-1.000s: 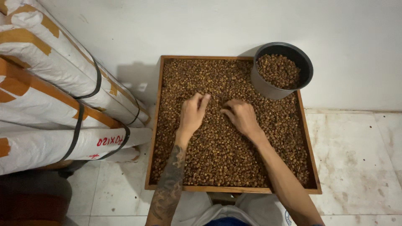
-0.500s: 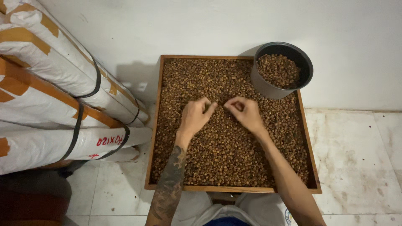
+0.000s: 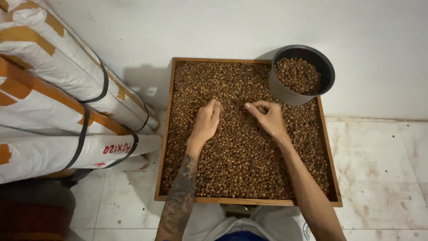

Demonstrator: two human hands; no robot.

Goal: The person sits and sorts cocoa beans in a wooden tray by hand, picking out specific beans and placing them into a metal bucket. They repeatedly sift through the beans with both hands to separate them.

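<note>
Off to the left of your left hand (image 3: 206,124), long white wrapped rolls (image 3: 58,98) with orange tape patches lie stacked against the wall, bound with black straps; the lowest one carries a small red printed label facing you. Both your hands rest on the brown beans (image 3: 232,156) that fill the wooden tray (image 3: 162,147). Your left hand is loosely curled, fingertips pinched together on the beans. Your right hand (image 3: 267,118) does the same just beside it, thumb and forefinger closed on a few beans. Beyond your right hand, a dark round pot (image 3: 285,91) holding more beans sits on the tray's far corner.
</note>
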